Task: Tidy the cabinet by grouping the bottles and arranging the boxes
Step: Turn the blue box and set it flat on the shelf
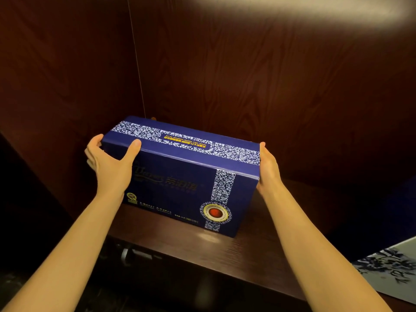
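A long dark blue box (180, 176) with white floral bands and a round red emblem stands on the dark wooden shelf (202, 251) inside the cabinet. My left hand (112, 167) grips its left end, thumb over the top front edge and fingers around the side. My right hand (269, 170) presses flat against its right end. The box sits slightly askew, its left end nearer the cabinet's back corner. No bottles are in view.
Dark red-brown wood panels (270, 86) form the back and left walls of the cabinet. A pale box with blue brush-painted pattern (391, 273) lies at the lower right. Below the shelf's front edge something metallic (126, 255) glints in the dark.
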`<state>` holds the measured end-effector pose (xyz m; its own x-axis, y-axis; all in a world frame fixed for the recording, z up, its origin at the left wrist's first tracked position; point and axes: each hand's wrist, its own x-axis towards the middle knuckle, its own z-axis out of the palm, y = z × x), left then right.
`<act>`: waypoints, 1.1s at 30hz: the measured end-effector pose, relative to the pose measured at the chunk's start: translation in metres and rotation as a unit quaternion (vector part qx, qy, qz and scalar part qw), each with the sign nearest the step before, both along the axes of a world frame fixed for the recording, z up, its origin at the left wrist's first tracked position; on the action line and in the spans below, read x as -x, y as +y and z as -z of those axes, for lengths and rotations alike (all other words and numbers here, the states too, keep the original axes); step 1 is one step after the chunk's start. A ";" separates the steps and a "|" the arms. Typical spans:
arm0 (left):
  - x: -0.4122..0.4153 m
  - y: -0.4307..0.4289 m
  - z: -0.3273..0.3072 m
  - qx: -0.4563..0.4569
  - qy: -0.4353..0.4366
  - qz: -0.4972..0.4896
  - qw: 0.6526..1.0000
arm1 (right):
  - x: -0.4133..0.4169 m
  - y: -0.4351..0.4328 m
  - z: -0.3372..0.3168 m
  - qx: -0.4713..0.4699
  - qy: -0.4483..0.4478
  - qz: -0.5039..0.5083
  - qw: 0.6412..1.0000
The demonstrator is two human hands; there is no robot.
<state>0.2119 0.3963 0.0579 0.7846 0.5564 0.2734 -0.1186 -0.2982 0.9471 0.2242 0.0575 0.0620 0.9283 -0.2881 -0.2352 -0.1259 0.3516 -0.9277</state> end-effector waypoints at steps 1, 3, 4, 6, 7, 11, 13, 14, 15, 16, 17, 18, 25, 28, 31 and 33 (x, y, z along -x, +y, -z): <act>0.000 0.000 0.000 0.000 0.001 0.000 1.000 | 0.000 0.000 0.000 0.005 0.001 0.000 1.000; 0.000 0.000 0.000 -0.001 0.003 0.002 1.000 | 0.001 0.000 -0.002 0.021 0.007 0.003 1.000; 0.000 0.001 0.000 -0.004 0.004 0.003 1.000 | 0.001 0.000 -0.003 0.041 0.013 0.008 0.999; 0.000 0.002 -0.001 -0.012 0.010 0.006 1.000 | 0.001 -0.001 -0.003 0.103 0.022 0.017 0.994; 0.001 0.003 -0.001 -0.015 0.013 0.009 1.000 | 0.003 -0.002 -0.003 0.127 0.022 0.024 0.991; 0.008 0.009 0.001 -0.055 0.012 0.024 0.998 | 0.023 -0.001 -0.004 0.283 -0.042 0.047 0.957; 0.017 0.014 0.005 -0.087 0.003 0.035 0.996 | 0.039 -0.001 -0.005 0.352 -0.068 0.061 0.932; 0.022 0.016 0.006 -0.108 -0.003 0.042 0.993 | 0.048 0.000 -0.006 0.380 -0.077 0.072 0.919; 0.026 0.019 0.008 -0.135 -0.012 0.049 0.990 | 0.056 0.001 -0.006 0.404 -0.085 0.080 0.907; 0.030 0.021 0.008 -0.167 -0.022 0.058 0.984 | 0.066 0.003 -0.007 0.427 -0.092 0.086 0.896; 0.033 0.023 0.008 -0.199 -0.031 0.069 0.977 | 0.075 0.005 -0.008 0.449 -0.101 0.092 0.883; 0.036 0.026 0.008 -0.230 -0.037 0.081 0.969 | 0.085 0.008 -0.009 0.473 -0.111 0.100 0.868; 0.062 0.043 -0.004 -0.410 -0.089 0.143 0.896 | 0.142 0.041 -0.022 0.587 -0.208 0.139 0.770; 0.074 0.044 -0.007 -0.469 -0.096 0.172 0.861 | 0.161 0.056 -0.027 0.671 -0.207 0.108 0.704; 0.085 0.036 -0.009 -0.450 -0.088 0.196 0.867 | 0.178 0.061 -0.030 0.675 -0.187 0.104 0.706; 0.093 0.027 -0.011 -0.433 -0.090 0.219 0.870 | 0.190 0.060 -0.031 0.665 -0.173 0.110 0.718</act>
